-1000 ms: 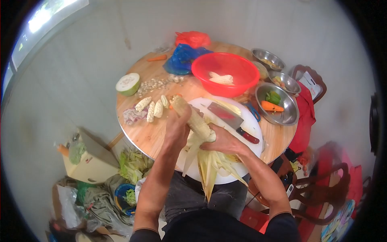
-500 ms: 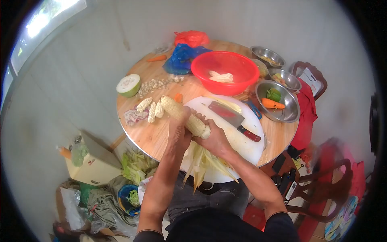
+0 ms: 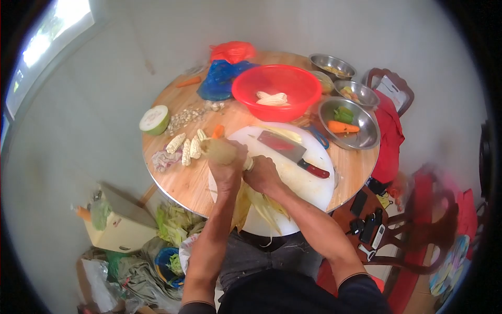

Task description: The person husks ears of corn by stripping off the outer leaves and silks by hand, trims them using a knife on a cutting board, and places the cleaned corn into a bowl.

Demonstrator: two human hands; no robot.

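My left hand (image 3: 228, 166) is wrapped round a large corn cob (image 3: 218, 150), whose blurred upper end sticks out above the fist. Close beside it, my right hand (image 3: 261, 175) is closed at the cob's pale lower end. Loose yellowish husks (image 3: 266, 209) hang below my hands over the white cutting board (image 3: 308, 193). A cleaver (image 3: 282, 145) with a red-brown handle lies on the board. Several small peeled cobs (image 3: 176, 143) rest on the wooden table to the left. More peeled corn (image 3: 272, 99) lies in the red basin (image 3: 293, 112).
Steel bowls stand at the right, one (image 3: 368, 128) with a carrot and green pepper. Half a melon (image 3: 155, 120), garlic cloves (image 3: 185, 119) and a blue bag (image 3: 219, 81) are on the table's left and back. A chair (image 3: 431, 235) stands at right.
The cob has tilted from lying diagonally across both hands to pointing toward the camera. The husks came away from its side and hang below my hands. The view has shifted slightly.
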